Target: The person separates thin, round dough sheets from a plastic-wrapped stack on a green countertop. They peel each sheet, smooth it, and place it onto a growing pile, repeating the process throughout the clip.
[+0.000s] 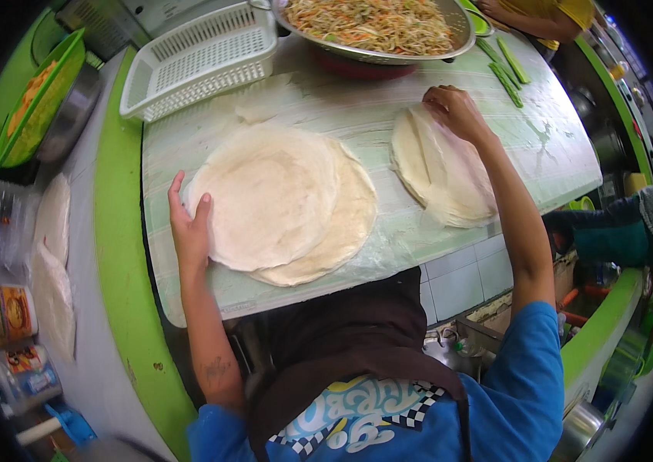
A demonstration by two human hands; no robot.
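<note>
Two overlapping piles of thin round dough wrappers point(269, 196) lie on the pale green tabletop point(176, 136) in front of me. My left hand point(189, 222) rests at the left edge of the upper pile, thumb on top and fingers spread along its rim. Farther right, my right hand point(456, 110) pinches the far edge of a thin wrapper sheet point(442, 167). That sheet is partly folded and lies over other wrappers on the table. My right fingertips are partly hidden by the hand itself.
A white plastic basket point(205, 63) and a metal colander point(448, 49) heaped with shredded vegetables point(367, 26) stand at the back. Green stalks point(505, 69) lie back right. Containers point(9, 312) line the left counter point(101, 289). Other people point(563, 17) are at the right.
</note>
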